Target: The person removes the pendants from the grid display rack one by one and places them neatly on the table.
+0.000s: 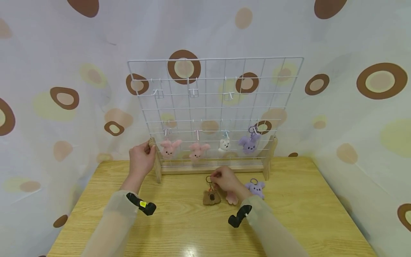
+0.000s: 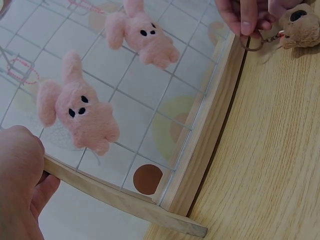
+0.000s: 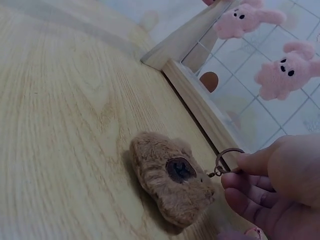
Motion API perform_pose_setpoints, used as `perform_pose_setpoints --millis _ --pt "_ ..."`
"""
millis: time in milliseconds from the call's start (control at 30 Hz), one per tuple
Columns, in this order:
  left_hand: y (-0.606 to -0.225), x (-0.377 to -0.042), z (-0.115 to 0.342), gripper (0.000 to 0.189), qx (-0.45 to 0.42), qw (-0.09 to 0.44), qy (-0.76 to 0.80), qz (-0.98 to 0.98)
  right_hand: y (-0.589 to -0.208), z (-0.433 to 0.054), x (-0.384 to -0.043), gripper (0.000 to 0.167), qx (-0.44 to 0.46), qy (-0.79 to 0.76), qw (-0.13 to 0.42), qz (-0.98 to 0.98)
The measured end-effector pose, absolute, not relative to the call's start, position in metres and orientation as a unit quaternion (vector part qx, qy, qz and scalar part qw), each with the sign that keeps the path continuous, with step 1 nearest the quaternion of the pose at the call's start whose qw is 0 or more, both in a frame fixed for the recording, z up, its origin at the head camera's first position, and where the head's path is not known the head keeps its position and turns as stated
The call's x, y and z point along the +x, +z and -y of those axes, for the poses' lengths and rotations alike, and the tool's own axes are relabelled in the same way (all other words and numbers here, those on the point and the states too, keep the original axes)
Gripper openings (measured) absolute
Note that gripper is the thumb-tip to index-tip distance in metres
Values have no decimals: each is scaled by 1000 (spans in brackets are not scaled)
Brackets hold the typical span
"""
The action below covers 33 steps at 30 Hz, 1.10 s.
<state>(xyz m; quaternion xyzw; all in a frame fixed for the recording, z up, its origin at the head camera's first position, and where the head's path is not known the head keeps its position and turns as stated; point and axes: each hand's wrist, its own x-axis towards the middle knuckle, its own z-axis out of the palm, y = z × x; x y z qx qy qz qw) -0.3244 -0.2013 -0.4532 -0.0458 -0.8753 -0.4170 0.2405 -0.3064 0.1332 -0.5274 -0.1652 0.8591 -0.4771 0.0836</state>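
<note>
My left hand (image 1: 142, 157) grips the top of the left wooden post (image 1: 157, 164) of a white wire grid rack (image 1: 213, 107). Down on the table, my right hand (image 1: 226, 178) pinches the metal ring (image 3: 227, 151) of a brown plush keychain (image 3: 172, 180) between thumb and fingers. The brown plush lies on the wood with its short chain leading to the ring. Partly hidden under the right hand is a pink plush (image 1: 232, 198), and a purple plush keychain (image 1: 255, 188) lies right of the wrist.
On the grid's lower row hang two pink plush bunnies (image 1: 168, 148), a small white bear (image 1: 224, 145) and a purple bunny (image 1: 249, 143). Three bare hooks (image 1: 193, 92) sit on the upper row. Behind the rack hangs a patterned cloth (image 1: 205, 28); the wooden table (image 1: 173, 221) spreads in front.
</note>
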Motion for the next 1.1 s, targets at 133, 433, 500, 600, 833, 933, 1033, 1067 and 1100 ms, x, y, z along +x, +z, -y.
perform_pose_setpoints --millis 133,433,500,600,833,933,1033,1067,1100 --pt "-453 -324 199 31 -45 241 -418 875 -527 -132 -310 10 -157 -465 96 -866" --pt "-450 -325 196 32 -46 243 -421 873 -525 -133 -312 8 -142 -444 86 -881" --pt "-450 -325 196 32 -45 243 -421 873 -525 -135 -312 10 -143 -441 81 -882" --pt "-450 -325 197 32 -45 241 -420 874 -524 -139 -312 11 -145 -442 76 -882" --pt "-455 -327 201 31 -43 247 -411 877 -517 -154 -306 16 -155 -468 68 -868" --pt "-455 -327 201 30 -46 251 -405 878 -507 -161 -299 15 -170 -483 56 -857" --pt "-454 -327 200 29 -48 255 -402 878 -497 -169 -292 14 -174 -502 47 -846" --pt "-454 -326 200 29 -49 255 -402 878 -493 -171 -290 14 -172 -507 44 -843" --pt "-454 -326 200 28 -49 255 -403 878 -489 -173 -288 13 -169 -513 42 -841"
